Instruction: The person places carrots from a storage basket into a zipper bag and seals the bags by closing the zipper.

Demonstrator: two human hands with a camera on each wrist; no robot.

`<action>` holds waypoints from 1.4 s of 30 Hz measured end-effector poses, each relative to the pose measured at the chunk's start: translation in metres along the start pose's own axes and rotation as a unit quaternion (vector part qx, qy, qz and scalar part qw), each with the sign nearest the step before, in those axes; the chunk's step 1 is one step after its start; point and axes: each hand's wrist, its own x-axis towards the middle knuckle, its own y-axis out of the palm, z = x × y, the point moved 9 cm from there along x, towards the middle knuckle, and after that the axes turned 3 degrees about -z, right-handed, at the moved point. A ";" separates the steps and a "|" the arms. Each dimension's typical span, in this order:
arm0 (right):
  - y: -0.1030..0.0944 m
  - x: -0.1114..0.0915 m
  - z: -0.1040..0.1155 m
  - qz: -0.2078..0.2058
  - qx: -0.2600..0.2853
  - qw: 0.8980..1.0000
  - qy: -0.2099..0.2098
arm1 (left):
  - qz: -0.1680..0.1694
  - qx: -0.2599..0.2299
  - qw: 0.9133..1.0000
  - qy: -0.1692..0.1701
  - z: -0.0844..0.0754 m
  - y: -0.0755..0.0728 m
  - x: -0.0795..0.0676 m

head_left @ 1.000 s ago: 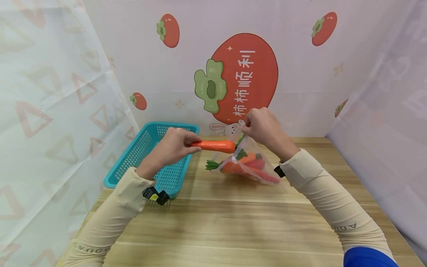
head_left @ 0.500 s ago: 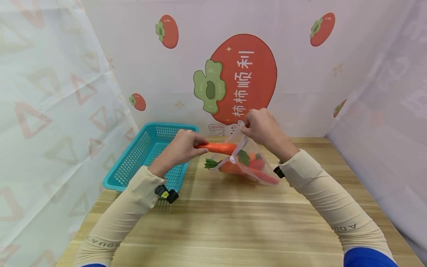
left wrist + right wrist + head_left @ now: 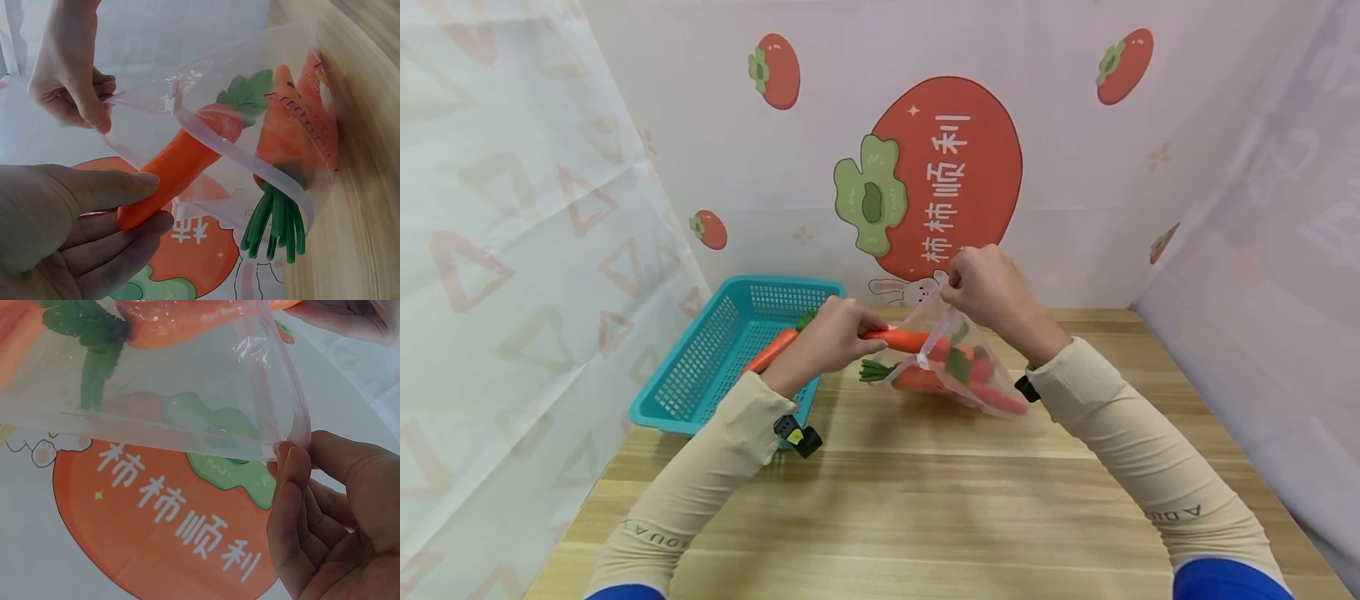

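Bagging of carrots, two hands. The tabletop (image 3: 925, 517) extends from beneath both hands toward the person; its back edge runs along a printed backdrop (image 3: 1075, 208) just beyond them, and its right edge lies well outside the right hand (image 3: 992, 287). Left of the left hand (image 3: 838, 333), one blue basket (image 3: 700, 367) fills the far corner. Counted: one basket, one translucent bag (image 3: 240, 159), one held carrot (image 3: 169, 165) and, partly hidden by the left arm, one visible carrot in the basket (image 3: 771, 350). The bag contains several more vegetables, exact number obscured by overlap; one is a stemmed carrot (image 3: 917, 379), its green stems projecting from the mouth below the left hand. The left hand pinches the held carrot's narrow end; its leafy end lies inside the bag, between the hands. The right hand's curled fingers pinch the bag's rim, raised.
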 end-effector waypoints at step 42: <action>-0.001 0.001 -0.002 -0.008 -0.001 1.000 0.003 | 0.024 0.051 0.990 -0.133 0.095 -0.041 -0.013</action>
